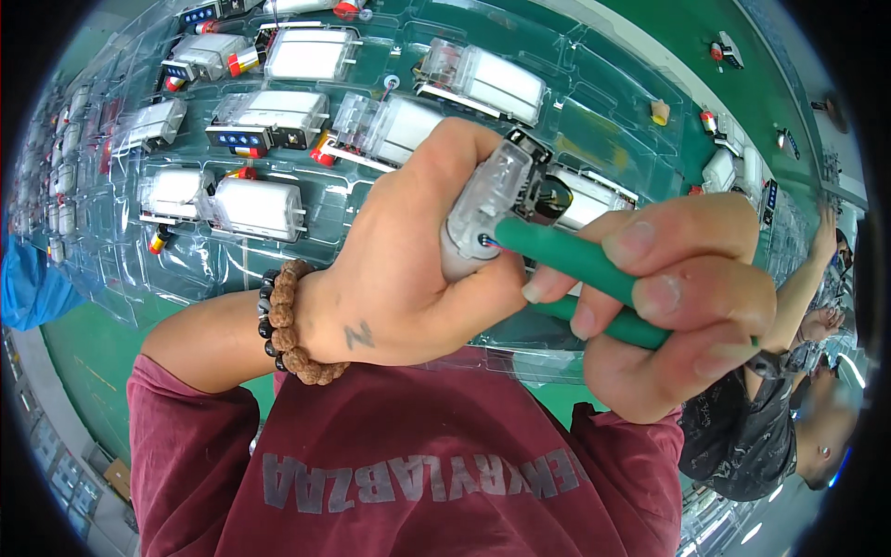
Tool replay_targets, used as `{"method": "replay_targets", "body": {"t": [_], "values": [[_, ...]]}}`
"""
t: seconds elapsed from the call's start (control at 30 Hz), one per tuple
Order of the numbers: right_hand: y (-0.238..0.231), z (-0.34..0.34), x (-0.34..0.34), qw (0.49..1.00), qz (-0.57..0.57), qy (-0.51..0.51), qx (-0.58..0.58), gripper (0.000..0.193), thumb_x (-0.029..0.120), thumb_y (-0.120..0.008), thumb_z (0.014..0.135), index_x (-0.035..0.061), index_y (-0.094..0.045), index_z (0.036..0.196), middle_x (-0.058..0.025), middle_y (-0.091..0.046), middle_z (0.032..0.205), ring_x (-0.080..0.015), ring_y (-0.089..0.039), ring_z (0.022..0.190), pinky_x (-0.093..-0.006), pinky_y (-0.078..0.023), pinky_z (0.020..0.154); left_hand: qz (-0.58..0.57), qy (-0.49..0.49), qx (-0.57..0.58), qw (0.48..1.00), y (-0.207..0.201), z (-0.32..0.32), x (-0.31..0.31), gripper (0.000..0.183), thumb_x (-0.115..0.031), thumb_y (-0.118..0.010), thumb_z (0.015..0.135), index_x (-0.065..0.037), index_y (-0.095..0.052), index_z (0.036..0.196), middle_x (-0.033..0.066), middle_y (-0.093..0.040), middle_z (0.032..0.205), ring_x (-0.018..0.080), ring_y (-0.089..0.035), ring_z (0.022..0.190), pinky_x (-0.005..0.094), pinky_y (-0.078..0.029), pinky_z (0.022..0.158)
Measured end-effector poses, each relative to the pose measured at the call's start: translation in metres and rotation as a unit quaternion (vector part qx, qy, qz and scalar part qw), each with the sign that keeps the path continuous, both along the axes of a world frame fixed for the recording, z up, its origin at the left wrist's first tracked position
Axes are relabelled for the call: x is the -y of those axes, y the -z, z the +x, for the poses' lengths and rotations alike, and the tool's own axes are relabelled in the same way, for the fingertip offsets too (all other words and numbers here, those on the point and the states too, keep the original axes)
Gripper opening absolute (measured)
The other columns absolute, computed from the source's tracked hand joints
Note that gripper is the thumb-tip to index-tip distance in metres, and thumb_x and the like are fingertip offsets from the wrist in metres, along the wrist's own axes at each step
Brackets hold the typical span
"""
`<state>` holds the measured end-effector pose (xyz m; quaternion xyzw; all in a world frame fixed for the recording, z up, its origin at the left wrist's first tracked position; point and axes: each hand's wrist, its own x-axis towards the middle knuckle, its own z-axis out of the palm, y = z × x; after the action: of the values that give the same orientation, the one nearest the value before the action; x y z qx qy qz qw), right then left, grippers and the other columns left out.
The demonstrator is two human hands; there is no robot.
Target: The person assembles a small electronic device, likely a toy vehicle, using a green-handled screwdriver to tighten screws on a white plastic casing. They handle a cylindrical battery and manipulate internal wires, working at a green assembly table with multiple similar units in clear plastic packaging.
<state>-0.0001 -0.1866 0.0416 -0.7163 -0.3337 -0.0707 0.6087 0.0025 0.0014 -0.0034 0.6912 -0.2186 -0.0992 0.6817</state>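
Note:
My left hand (399,251) is closed around a small device with a clear plastic housing (492,190) and a white body, held above the trays. A dark circuit board (531,172) shows at its upper end, and thin coloured wires come out of a small round opening. My right hand (687,288) grips a tool with two green handles (575,260); its working end is hidden by my fingers. The rounded end of the upper handle meets the device beside the wires. The lower handle passes between my fingers, its far end near my left thumb.
Clear plastic trays (594,93) cover the green surface and hold several similar white devices (260,206), some with red-wrapped cylinders. A blue plastic bag (32,283) hangs at the left. On the right, a person in a dark patterned shirt (742,436) sits close by.

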Motion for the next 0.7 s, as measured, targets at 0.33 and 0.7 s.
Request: {"method": "replay_targets", "body": {"t": [0.33,0.7], "values": [[0.001,0.001,0.003,1.0,0.01,0.013,-0.007,0.039,0.04,-0.027,0.105,0.0056,-0.044,0.098,-0.0149,-0.048,0.099,-0.0121,-0.049,0.047,-0.0299,-0.053,0.047,-0.009,-0.03,0.009,0.999,0.001,-0.002,0.005,0.053,-0.011,-0.064,0.083,0.007,-0.038,0.126,0.0057,-0.054,0.099,0.0097,-0.05,0.084,0.0252,-0.043,0.074],[0.001,-0.001,0.003,1.0,0.003,0.016,-0.003,0.039,0.04,-0.027,0.105,0.0059,-0.044,0.098,-0.0145,-0.049,0.099,-0.0136,-0.051,0.047,-0.0287,-0.051,0.046,0.03,0.008,0.052,0.998,0.003,0.0,-0.004,0.067,-0.02,-0.062,0.086,0.011,-0.03,0.136,0.0115,-0.054,0.11,0.0151,-0.053,0.091,0.0308,-0.045,0.079]]}}
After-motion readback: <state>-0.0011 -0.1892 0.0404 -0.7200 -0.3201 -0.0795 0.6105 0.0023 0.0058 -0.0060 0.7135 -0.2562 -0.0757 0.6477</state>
